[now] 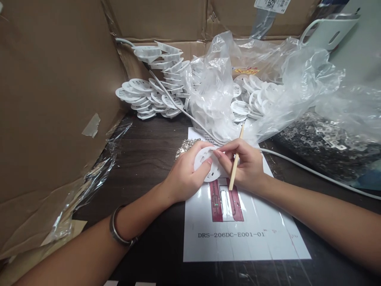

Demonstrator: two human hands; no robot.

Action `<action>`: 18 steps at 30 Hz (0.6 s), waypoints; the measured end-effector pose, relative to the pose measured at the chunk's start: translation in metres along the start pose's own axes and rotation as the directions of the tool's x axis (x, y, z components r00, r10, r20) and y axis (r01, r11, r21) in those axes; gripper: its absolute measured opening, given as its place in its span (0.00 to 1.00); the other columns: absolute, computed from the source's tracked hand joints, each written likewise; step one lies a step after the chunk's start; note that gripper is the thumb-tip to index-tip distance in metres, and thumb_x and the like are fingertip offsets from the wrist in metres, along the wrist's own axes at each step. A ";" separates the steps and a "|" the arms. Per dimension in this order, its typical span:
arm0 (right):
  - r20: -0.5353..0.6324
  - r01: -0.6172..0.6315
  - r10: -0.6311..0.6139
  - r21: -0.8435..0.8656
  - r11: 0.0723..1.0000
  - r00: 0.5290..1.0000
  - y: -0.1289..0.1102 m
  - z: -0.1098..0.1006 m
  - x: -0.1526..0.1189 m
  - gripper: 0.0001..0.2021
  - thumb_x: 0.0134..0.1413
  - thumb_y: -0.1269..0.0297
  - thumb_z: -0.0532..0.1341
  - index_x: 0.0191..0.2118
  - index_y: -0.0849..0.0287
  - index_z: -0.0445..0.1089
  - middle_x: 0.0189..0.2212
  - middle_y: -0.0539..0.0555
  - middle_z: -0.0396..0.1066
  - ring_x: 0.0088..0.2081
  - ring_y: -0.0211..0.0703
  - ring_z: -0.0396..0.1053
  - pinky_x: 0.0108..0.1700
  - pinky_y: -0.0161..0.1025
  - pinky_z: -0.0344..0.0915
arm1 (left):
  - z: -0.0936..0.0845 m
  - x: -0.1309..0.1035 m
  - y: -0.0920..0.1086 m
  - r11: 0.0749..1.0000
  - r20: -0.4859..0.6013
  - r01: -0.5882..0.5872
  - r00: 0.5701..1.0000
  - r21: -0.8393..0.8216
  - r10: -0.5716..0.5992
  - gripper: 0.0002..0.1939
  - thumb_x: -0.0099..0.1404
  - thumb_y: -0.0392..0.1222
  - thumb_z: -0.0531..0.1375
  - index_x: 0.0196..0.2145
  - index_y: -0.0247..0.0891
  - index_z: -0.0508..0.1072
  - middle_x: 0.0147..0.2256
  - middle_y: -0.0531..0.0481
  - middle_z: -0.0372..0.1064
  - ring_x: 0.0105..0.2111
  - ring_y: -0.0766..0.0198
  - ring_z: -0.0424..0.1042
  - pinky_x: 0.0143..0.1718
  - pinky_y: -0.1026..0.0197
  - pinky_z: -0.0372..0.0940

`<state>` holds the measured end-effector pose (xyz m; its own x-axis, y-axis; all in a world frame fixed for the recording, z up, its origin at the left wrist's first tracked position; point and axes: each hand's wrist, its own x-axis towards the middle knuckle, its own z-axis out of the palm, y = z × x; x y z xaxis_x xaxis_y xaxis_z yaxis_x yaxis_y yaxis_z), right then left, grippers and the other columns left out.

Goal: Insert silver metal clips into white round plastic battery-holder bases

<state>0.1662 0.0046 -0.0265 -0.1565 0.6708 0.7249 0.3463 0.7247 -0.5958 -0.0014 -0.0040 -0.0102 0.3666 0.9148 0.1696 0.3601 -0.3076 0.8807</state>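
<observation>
My left hand (189, 172) is closed round a white round plastic disc (213, 170) with small slots, its thumb lying on the disc's face. At the disc's upper right edge, the thumb and forefinger of my right hand (245, 163) pinch together; anything tiny between them is too small to make out. A thin wooden stick (234, 171) is tucked in my right hand's fingers, pointing down toward the printed sheet. Just behind my left hand lies a small heap of shiny metal pieces (187, 146).
A printed sheet (226, 250) lies under the hands. White discs (143, 89) are piled at the back beside a clear plastic bag (214, 83). Metal parts (321, 139) fill a bag on the right. A white cable (312, 162) crosses the table; cardboard (56, 99) stands left.
</observation>
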 end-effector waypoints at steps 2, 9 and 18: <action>0.012 -0.002 0.002 0.003 1.000 1.000 0.001 0.000 0.000 0.04 0.55 0.71 0.61 0.31 0.60 0.65 0.16 0.42 0.57 0.16 0.27 0.53 0.18 0.29 0.52 | 0.000 0.000 -0.001 0.999 -0.003 -0.026 1.000 0.037 0.027 0.10 0.66 0.42 0.55 0.45 0.40 0.67 0.37 0.49 0.72 0.35 0.61 0.72 0.33 0.61 0.65; 0.020 0.015 -0.016 0.061 0.998 1.000 0.003 0.002 -0.001 0.05 0.54 0.73 0.62 0.31 0.61 0.64 0.16 0.42 0.57 0.17 0.25 0.53 0.20 0.27 0.52 | -0.002 -0.001 -0.001 0.993 0.048 -0.065 0.997 0.099 0.060 0.11 0.67 0.42 0.53 0.47 0.40 0.67 0.39 0.51 0.74 0.36 0.63 0.73 0.35 0.60 0.65; 0.046 -0.140 0.134 0.175 0.975 0.990 0.003 0.001 -0.002 0.05 0.53 0.70 0.64 0.34 0.61 0.66 0.17 0.41 0.56 0.18 0.26 0.53 0.21 0.28 0.53 | -0.003 0.000 0.000 0.997 0.023 -0.046 0.999 0.065 0.045 0.10 0.66 0.39 0.54 0.45 0.40 0.68 0.36 0.52 0.73 0.33 0.65 0.72 0.32 0.63 0.65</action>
<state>0.1666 0.0055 -0.0304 -0.1512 0.7682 0.6221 0.1979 0.6401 -0.7423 -0.0035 -0.0030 -0.0089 0.4016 0.8939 0.1991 0.3978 -0.3661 0.8412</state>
